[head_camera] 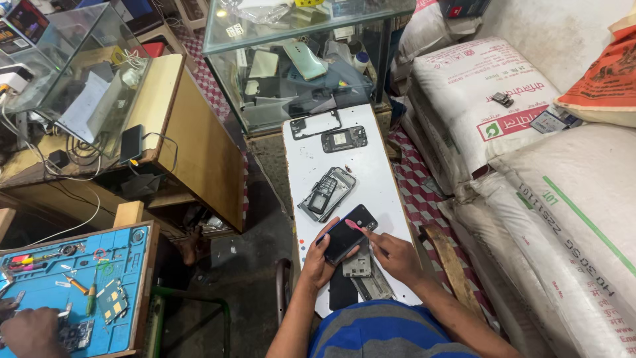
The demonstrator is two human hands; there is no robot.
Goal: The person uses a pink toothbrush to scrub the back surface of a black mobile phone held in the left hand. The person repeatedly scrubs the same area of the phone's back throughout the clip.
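- Left hand [318,258] grips a dark phone [348,233] from below, over the white board [371,172].
- Right hand [396,255] pinches a pink pick [354,226] against the phone's edge.
- Farther off lie a phone frame [326,192] and a circuit frame [344,139].

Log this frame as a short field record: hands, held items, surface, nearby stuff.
left hand: grips a dark phone by its lower edge
right hand: holds a pink pry tool against the phone's back
surface: narrow white board
on board: stacked phone parts, two phone frames at the far end
beyond: glass cabinet
right: white sacks
lower left: another person's hand at a blue repair mat
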